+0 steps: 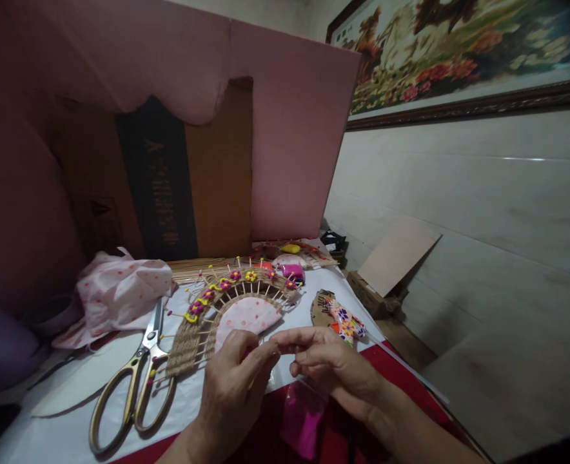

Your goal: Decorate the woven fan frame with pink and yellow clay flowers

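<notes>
My left hand (236,377) curls, thumb towards finger, my right hand (345,367) bending close beside it (whether either pinches anything, I cannot tell); the twine fan (186,348) lies just beyond, probably light and stiff-ribbed, its flowers (251,276) fragile, best held by the bare band; my left hand hides some dotted cloth (244,316)

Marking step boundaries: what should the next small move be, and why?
Probably roll the magenta bit at the left hand into a ball, using the right hand: their fingertips come together, magenta flowers sit on the woven fan, and its lower-left stretch shows none. The bit is mostly hidden.
</notes>
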Demonstrator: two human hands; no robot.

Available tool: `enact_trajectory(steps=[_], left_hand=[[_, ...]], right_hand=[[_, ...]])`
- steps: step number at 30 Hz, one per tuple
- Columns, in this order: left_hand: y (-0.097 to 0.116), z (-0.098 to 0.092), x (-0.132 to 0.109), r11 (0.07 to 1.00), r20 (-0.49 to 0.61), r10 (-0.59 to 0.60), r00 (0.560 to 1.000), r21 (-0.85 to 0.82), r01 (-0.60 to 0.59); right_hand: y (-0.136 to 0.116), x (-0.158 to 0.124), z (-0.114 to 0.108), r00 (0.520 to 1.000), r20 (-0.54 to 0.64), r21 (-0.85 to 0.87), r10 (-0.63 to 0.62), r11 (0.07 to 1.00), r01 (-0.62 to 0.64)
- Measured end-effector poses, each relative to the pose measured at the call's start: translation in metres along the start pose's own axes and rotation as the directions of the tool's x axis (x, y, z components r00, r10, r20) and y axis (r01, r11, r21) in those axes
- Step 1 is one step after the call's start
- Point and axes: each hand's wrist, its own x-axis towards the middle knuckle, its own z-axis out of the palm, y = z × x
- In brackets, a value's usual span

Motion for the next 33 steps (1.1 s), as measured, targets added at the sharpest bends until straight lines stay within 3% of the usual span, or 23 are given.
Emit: enact_trajectory(steps=[5,10,16,22,27,30,33], left_hand=[[0.0018,-0.0016,0.0013,0.99,-0.043,-0.065,0.997,-0.131,0.059],[0.0016,-0.0026,0.0024,0.969,0.025,-0.166,0.986,-0.181,0.168],[0.0022,-0.0004,0.0027,0.974,0.03,-0.162,0.986,-0.157,0.165],[0.0033,0.0019,0.0034,0.968,0.073,-0.14,0.988,-0.199,0.152],[0.0026,0.0011,0.0037,0.924,0.072,-0.192,0.979,-0.324,0.205],[0.0018,-0.0004,0.0042,0.845,0.103,-0.333,0.937,-0.409,0.345],[-0.0004,0.0009,0.0032,0.683,0.221,-0.511,0.831,-0.482,0.549]], right_hand=[[0.0023,-0.001,0.0007,0.999,-0.028,-0.061,-0.043,0.997,0.042],[0.0032,-0.0031,0.0042,0.995,-0.014,-0.188,-0.102,0.977,0.097],[0.0084,-0.0024,0.003,0.984,0.033,-0.308,-0.175,0.935,0.176],[0.0076,-0.0016,0.0008,0.986,0.029,-0.31,-0.163,0.937,0.164],[0.007,-0.0015,-0.0008,0.993,-0.009,-0.184,-0.116,0.977,0.112],[0.0083,-0.0017,-0.0017,0.984,-0.054,-0.214,-0.17,0.964,0.154],[0.0096,-0.0024,-0.0015,0.961,-0.087,-0.337,-0.264,0.915,0.221]])
